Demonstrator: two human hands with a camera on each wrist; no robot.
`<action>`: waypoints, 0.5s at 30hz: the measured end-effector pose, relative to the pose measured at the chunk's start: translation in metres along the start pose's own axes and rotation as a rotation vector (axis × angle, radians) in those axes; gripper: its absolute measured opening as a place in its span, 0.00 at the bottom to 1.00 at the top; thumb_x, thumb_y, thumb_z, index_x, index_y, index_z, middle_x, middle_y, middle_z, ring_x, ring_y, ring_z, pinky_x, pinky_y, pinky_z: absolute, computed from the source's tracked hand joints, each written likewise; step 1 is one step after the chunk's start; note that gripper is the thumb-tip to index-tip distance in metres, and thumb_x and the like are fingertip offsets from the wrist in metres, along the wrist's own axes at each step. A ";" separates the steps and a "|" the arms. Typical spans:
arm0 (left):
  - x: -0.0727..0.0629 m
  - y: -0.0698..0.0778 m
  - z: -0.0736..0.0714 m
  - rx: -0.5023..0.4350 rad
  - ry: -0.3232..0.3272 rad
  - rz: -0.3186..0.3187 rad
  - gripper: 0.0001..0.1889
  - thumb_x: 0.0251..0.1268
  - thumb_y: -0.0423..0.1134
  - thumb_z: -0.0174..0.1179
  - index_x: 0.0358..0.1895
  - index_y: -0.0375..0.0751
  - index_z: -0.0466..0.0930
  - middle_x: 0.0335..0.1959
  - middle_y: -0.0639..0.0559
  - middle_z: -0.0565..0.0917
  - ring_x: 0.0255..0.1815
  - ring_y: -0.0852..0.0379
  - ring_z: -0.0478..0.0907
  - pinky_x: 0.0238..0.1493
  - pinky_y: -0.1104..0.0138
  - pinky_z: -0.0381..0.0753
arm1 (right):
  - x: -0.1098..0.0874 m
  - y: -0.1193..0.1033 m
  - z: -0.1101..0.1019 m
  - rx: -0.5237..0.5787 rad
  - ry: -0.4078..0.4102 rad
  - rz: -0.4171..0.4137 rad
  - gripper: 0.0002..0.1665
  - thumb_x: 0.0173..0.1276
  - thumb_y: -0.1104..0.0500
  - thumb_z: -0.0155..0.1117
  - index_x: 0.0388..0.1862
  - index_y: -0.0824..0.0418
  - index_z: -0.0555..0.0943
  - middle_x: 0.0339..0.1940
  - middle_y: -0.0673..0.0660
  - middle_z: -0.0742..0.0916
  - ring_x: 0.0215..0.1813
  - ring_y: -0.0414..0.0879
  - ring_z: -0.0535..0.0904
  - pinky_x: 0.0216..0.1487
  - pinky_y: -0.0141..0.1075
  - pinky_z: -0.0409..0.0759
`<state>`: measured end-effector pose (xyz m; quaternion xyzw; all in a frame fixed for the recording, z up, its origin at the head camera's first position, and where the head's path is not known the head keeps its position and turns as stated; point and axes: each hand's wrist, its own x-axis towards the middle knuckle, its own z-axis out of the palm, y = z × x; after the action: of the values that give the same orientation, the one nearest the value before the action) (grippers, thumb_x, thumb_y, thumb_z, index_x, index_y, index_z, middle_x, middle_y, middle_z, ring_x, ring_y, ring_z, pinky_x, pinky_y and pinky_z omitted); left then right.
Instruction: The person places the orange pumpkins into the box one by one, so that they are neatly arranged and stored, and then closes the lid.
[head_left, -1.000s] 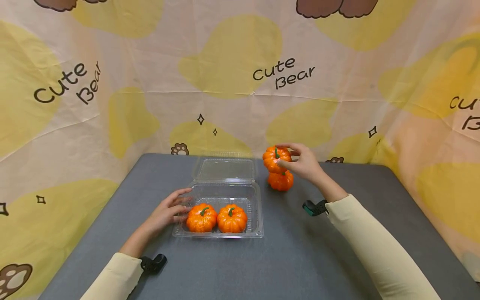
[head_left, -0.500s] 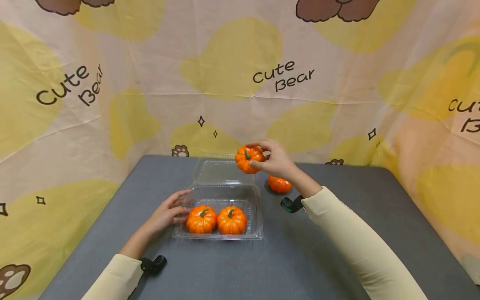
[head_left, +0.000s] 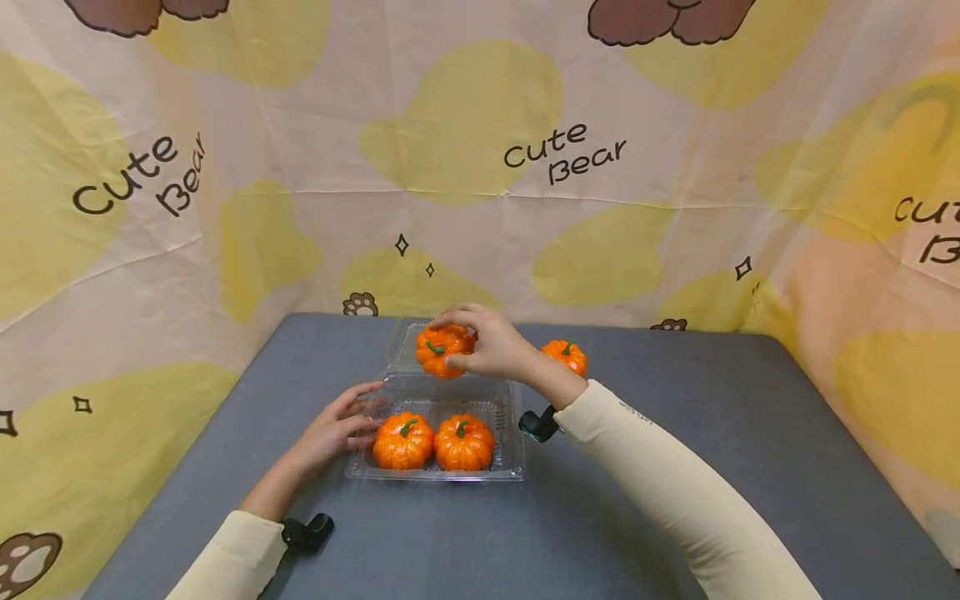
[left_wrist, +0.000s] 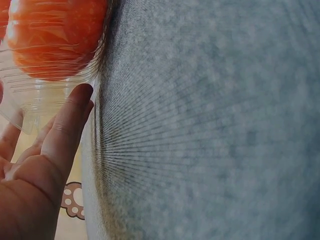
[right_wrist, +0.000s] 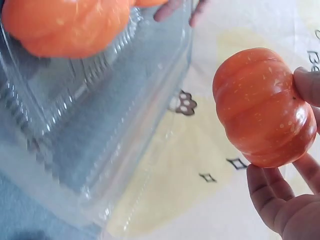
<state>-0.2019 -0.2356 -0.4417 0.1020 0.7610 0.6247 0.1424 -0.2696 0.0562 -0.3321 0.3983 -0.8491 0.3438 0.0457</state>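
Observation:
My right hand [head_left: 491, 343] holds a small orange pumpkin [head_left: 444, 350] with a green stem between thumb and fingers, up over the back of a clear plastic clamshell box [head_left: 510, 462]. The right wrist view shows the held pumpkin [right_wrist: 265, 107] clear of the box. Two more pumpkins, a left one [head_left: 403, 440] and a right one [head_left: 464, 442], sit side by side in the front of the box. At the box's left side is my left hand [head_left: 333, 429], fingers extended. In the left wrist view its fingertips are right at the clear wall, below a pumpkin [left_wrist: 57, 37].
Another pumpkin [head_left: 565, 357] lies on the grey table [head_left: 675, 400] right of the box, partly hidden behind my right forearm. The box's lid [head_left: 405, 343] is folded back toward the rear. A printed cloth [head_left: 465, 125] hangs behind the table.
My right hand has carried the pumpkin left, from above the one on the table to over the back of the box. The left hand has stayed at the box's left side.

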 end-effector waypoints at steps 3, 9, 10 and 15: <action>0.000 -0.001 0.000 0.001 0.007 -0.010 0.31 0.70 0.30 0.48 0.74 0.36 0.51 0.72 0.27 0.60 0.56 0.49 0.78 0.49 0.58 0.82 | 0.004 -0.003 0.011 -0.020 -0.054 -0.029 0.26 0.57 0.61 0.71 0.57 0.52 0.81 0.63 0.56 0.79 0.65 0.52 0.73 0.56 0.44 0.77; 0.001 -0.001 0.000 0.015 0.014 -0.023 0.30 0.71 0.31 0.47 0.74 0.38 0.52 0.71 0.28 0.61 0.59 0.42 0.76 0.51 0.55 0.82 | 0.010 -0.008 0.030 -0.104 -0.181 -0.077 0.26 0.59 0.60 0.69 0.59 0.51 0.80 0.64 0.55 0.77 0.67 0.54 0.70 0.67 0.50 0.68; 0.001 -0.001 -0.001 0.019 0.013 -0.024 0.30 0.71 0.31 0.47 0.74 0.38 0.52 0.71 0.28 0.60 0.59 0.41 0.76 0.51 0.55 0.82 | 0.011 -0.009 0.032 -0.118 -0.199 -0.086 0.26 0.60 0.60 0.69 0.59 0.51 0.80 0.64 0.55 0.77 0.66 0.54 0.70 0.67 0.50 0.68; 0.000 -0.001 -0.001 0.020 0.014 -0.031 0.29 0.72 0.32 0.47 0.74 0.41 0.53 0.72 0.28 0.60 0.60 0.40 0.75 0.50 0.56 0.82 | 0.015 -0.009 0.041 -0.174 -0.276 -0.110 0.26 0.60 0.60 0.69 0.59 0.50 0.79 0.64 0.54 0.77 0.65 0.52 0.70 0.66 0.47 0.69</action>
<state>-0.2028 -0.2370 -0.4426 0.0875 0.7698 0.6153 0.1458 -0.2653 0.0170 -0.3534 0.4822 -0.8508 0.2079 -0.0184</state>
